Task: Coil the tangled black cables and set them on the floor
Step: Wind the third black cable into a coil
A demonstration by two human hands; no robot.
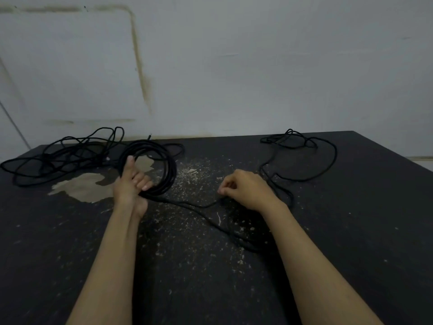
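A left hand (131, 184) grips a black cable coil (161, 170). The right hand (243, 188) pinches its loose strand (199, 205) above a dusty floor (351, 231).

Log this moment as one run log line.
left hand: holds coil | right hand: pinches loose cable | tangle: untouched

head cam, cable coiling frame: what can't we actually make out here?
- Right hand: its curled fingers hide the grip on the loose strand.
- Strand near the right forearm: black on the dark table, path blurs out.
- Left tangle: whether it joins the coil in the left hand is untraceable; strands overlap.
- Far-right cable: ends too small to see.
- The floor: out of frame.
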